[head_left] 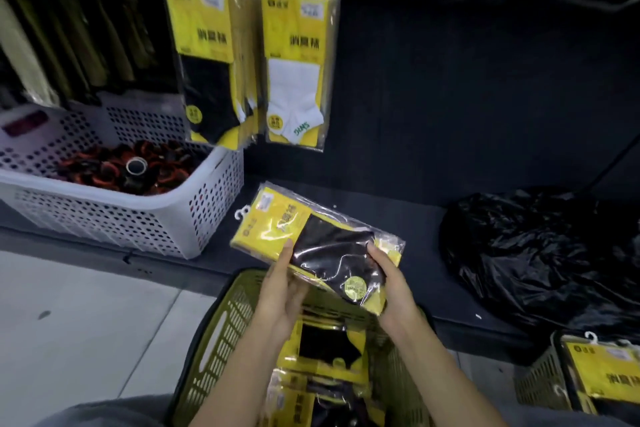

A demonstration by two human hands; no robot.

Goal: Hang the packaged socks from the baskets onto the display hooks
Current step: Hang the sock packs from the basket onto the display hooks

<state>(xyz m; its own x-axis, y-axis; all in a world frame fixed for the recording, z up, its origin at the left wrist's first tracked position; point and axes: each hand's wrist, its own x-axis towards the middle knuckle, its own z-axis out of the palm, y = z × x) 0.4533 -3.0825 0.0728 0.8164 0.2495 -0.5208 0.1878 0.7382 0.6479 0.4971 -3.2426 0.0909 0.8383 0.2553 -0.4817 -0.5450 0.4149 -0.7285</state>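
Dark display panel (450, 97) fills the background, with two hanging batches on it: yellow-carded black sock packs (204, 55) on the left and yellow-carded white sock packs (294, 55) just beside them on the right. The display hooks that carry them are lost in the dark. Below, an olive-green slotted plastic basket (214, 340) holds more packs.

Above that basket, both hands carry a clear-wrapped bundle of yellow-carded black socks (329, 246), lying tilted. The left hand (280, 295) pinches its near edge, thumb on top and fingers underneath. The right hand (394, 288) grips the toe end the same way. The bundle's small white plastic hanger tabs (242, 213) point up-left, away from the body.

The step in hand looks like squaring the bundle before hanging. To do it well, line up the tabs so that they stack as one, turn the bundle upright with the tabs on top, and carry it to the left batch, which matches in colour. Slippery film could let packs fan apart, so keep a firm pinch near the tabs.

A white perforated plastic basket (121, 218) sits left; a crumpled black plastic bag (536, 253) lies right.
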